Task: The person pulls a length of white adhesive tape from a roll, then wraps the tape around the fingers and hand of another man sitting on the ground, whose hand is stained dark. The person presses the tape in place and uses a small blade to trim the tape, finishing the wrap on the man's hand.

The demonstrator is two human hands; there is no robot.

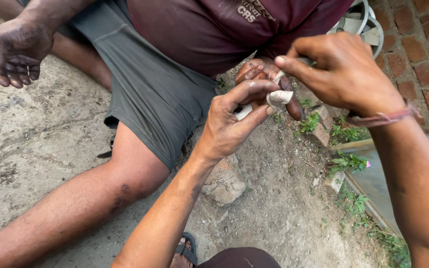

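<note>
Wrapping a pale strip of bandage (278, 97) around a soiled finger (290, 94) of a seated person's hand (266, 74), the two hands of the camera wearer meet just above centre. The left hand (232, 121) is closed in a pinch, thumb and forefinger pressed on the bandage, seemingly to keep the wound turns from slipping; a white piece (243, 112), perhaps the roll, shows under its fingers. The right hand (341, 69), at 2 o'clock from the bandage, is closed on the strip's free end, apparently to keep it taut. The bandage thus lies between both hands, touching each. The seated person's other hand (16, 49) hangs free at 10 o'clock. Below lie a stone (224, 181), bare earth (284, 213) and small weeds (348, 161); a brick wall (423, 49) stands at 2 o'clock.
</note>
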